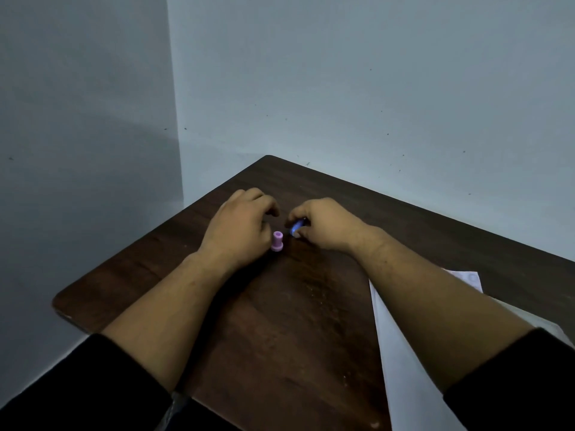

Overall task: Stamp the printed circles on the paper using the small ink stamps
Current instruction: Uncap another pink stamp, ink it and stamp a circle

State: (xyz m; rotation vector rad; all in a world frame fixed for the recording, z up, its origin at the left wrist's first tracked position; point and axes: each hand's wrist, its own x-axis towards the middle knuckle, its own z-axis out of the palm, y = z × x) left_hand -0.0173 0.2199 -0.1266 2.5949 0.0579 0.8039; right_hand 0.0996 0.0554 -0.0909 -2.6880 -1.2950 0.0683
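A small pink stamp (277,241) stands upright on the dark wooden table (289,321), right beside the thumb side of my left hand (241,223). That hand's fingers are curled over the table and hold nothing that I can see. My right hand (323,223) pinches a small blue stamp (296,228), which lies tilted between thumb and fingers just right of the pink one. The white paper (401,353) lies at the table's right, mostly under my right forearm; one faint printed circle (472,277) shows near its far corner.
The table sits in a corner, with pale walls (342,88) close behind and to the left. Its rounded left corner (59,303) and far corner (268,157) are in view. Black sleeves cover both of my upper forearms.
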